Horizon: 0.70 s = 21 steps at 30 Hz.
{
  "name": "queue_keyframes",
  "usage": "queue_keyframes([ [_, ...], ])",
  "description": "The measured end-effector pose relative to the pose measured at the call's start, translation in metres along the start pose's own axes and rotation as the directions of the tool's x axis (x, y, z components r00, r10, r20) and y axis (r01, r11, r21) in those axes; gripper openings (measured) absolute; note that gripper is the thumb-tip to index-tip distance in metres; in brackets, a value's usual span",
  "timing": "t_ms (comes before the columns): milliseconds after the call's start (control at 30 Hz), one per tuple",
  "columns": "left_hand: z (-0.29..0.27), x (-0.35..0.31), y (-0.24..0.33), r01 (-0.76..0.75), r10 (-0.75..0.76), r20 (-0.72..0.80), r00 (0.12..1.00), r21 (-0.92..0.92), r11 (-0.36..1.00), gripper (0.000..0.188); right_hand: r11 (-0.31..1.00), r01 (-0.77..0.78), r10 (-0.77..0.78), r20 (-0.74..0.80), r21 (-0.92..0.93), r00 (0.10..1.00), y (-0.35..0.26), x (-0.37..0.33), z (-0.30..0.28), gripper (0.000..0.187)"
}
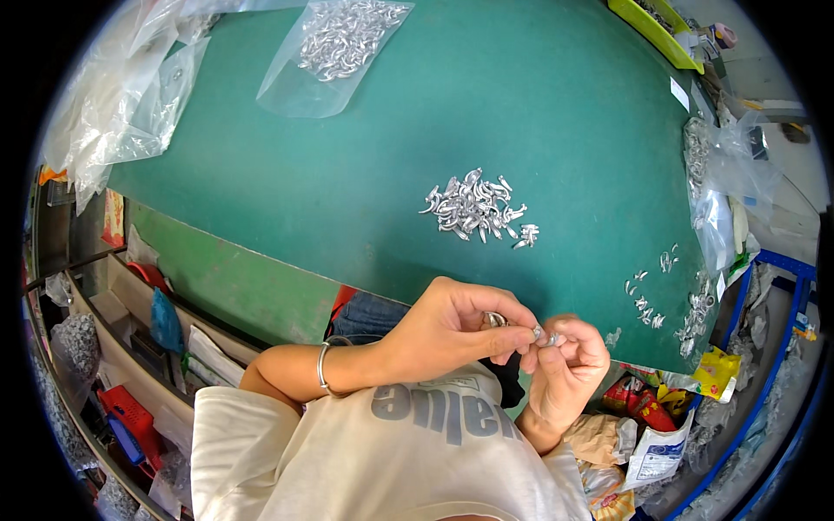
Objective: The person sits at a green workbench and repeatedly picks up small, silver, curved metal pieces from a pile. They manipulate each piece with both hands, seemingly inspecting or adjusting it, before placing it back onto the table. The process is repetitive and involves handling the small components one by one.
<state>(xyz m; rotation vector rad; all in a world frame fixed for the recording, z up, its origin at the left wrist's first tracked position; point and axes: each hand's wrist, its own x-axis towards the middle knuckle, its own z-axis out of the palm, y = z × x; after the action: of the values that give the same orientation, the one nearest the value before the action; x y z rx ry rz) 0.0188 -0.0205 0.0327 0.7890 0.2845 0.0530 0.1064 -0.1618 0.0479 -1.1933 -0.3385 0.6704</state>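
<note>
Both hands meet just in front of the table's near edge. My left hand (pixel 465 323) is closed, pinching a small silver metal piece (pixel 538 332) between thumb and forefinger; more silver shows inside its curled fingers. Close beside it, my right hand (pixel 565 360) pinches another small silver metal piece (pixel 552 340). Whether the two pieces touch, I cannot tell. Beyond the hands, a pile of curved silver metal pieces (pixel 473 207) lies on the green table (pixel 347 191), with a small cluster (pixel 527 234) at its right side.
A clear bag of silver pieces (pixel 347 39) lies at the far side. Loose pieces (pixel 695 317) are scattered near the right edge, by plastic bags (pixel 717 226). A yellow-green tray (pixel 658 33) sits far right. Shelving (pixel 156 330) stands left; a blue rack (pixel 738 347) stands right.
</note>
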Motion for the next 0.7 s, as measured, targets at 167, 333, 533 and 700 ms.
queue_keyframes([
  [167, 0.0008, -0.0009, -0.0003, -0.039, 0.039, 0.024, 0.999, 0.014, 0.999, 0.010, 0.995, 0.052, -0.050, 0.026, -0.082, 0.998, -0.0019, -0.0006, -0.0021, 0.020],
  [333, 0.0029, -0.0009, 0.0000, -0.046, 0.047, 0.029, 0.998, -0.031, 0.998, 0.011, 0.977, 0.104, -0.105, 0.007, -0.185, 0.994, -0.0038, -0.0025, 0.0019, 0.021],
  [533, 0.0059, 0.0002, -0.0029, -0.083, 0.092, 0.066, 0.994, -0.136, 0.987, 0.013, 0.951, 0.189, -0.194, 0.005, -0.245, 0.981, -0.0038, -0.0049, 0.0001, 0.022],
  [700, 0.0058, 0.0007, -0.0060, -0.104, 0.119, 0.083, 0.989, -0.164, 0.981, 0.016, 0.921, 0.223, -0.229, 0.018, -0.319, 0.973, -0.0068, -0.0053, 0.0042, 0.022],
])
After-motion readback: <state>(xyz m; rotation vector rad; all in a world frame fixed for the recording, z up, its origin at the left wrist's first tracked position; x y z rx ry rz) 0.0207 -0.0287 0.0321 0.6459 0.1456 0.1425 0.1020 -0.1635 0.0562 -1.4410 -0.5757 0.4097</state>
